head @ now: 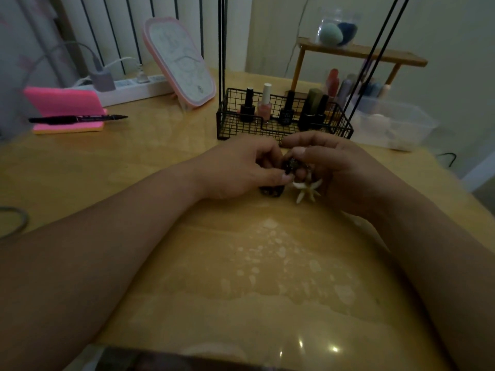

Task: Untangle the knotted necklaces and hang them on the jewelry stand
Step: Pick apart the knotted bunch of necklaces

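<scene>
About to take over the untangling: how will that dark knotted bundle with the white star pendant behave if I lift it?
Probably limp: the dark bundle bunches between the left hand and right hand, and the white star pendant dangles below. Likely light, since fingertips alone pinch it. The pendant's thin points look snag-prone; strand detail is too dim to judge.

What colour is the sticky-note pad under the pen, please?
Bright pink sticky-note pad, seen in the head view.

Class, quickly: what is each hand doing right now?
Left hand: fingers closed, pinching the dark knotted necklaces.
Right hand: fingers closed on the same necklaces.
</scene>
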Demonstrator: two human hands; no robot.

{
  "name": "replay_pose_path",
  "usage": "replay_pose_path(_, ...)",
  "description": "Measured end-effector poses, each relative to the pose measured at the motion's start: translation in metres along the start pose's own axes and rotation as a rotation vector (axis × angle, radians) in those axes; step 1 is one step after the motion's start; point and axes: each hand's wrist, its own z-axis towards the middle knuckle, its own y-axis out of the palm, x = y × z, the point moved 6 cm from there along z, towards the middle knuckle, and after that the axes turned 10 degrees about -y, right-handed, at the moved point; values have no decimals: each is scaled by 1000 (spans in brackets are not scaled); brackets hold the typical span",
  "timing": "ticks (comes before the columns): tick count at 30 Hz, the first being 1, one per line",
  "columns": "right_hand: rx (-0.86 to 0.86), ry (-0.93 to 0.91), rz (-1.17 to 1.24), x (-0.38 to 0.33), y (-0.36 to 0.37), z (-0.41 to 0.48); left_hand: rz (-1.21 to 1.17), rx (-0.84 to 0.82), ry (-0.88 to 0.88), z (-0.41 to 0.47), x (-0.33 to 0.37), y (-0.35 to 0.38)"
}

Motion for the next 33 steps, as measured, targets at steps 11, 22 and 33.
replay_pose_path(11, 7, 5, -107, 3, -10, 0, -362, 90, -65, -6, -3, -20)
replay_pose_path(22, -41, -50, -282, -3, -5, -2, -352, 136, -218, -5, -8, -21)
replay_pose_path(33, 138, -102, -179, -6, -19, 2, 1, -5, -95, -4, -5, -15)
